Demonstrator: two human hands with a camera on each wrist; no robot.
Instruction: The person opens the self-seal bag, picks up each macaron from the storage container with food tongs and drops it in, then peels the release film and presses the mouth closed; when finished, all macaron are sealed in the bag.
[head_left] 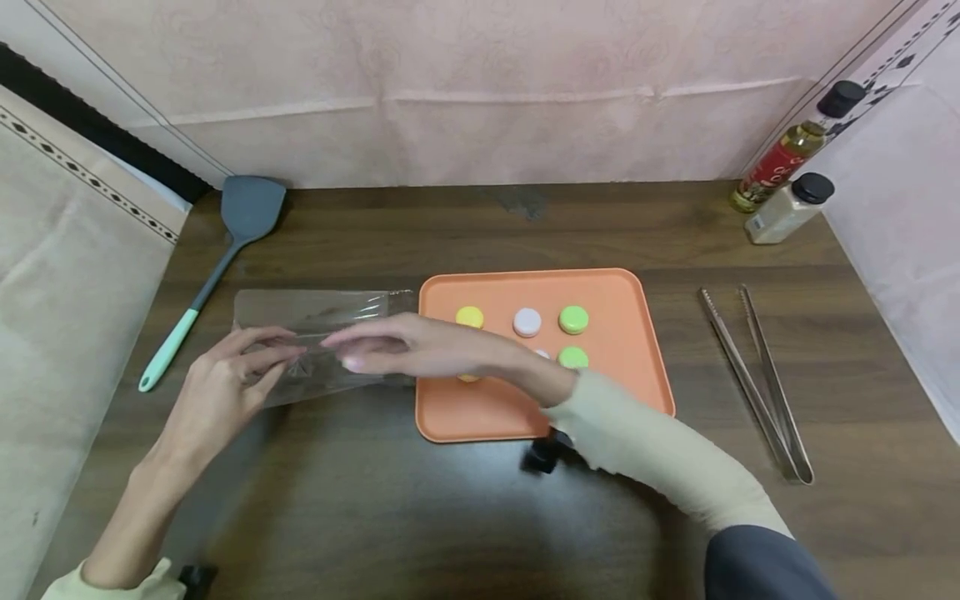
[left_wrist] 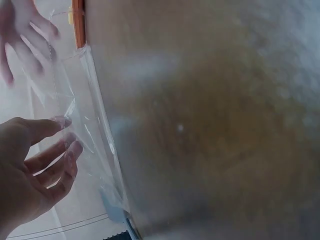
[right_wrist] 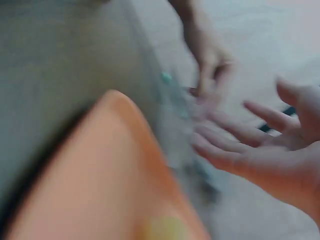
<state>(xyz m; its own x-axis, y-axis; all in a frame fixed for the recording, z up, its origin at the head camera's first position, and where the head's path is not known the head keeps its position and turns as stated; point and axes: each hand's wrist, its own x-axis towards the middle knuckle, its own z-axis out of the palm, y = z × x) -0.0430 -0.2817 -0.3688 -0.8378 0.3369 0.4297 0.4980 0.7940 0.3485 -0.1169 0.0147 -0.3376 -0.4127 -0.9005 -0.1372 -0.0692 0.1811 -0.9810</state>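
Pinching the clear plastic bag (head_left: 333,312) between thumb and fingers, the left hand (head_left: 223,375) is holding it over the wooden table (head_left: 420,521), just left of the orange tray (head_left: 480,417) bearing yellow, white and green discs (head_left: 573,320). Fingers extended and unclenched, the right hand (head_left: 401,343) is reaching across the tray toward the bag, though blur is making any fingertip contact hard to tell.
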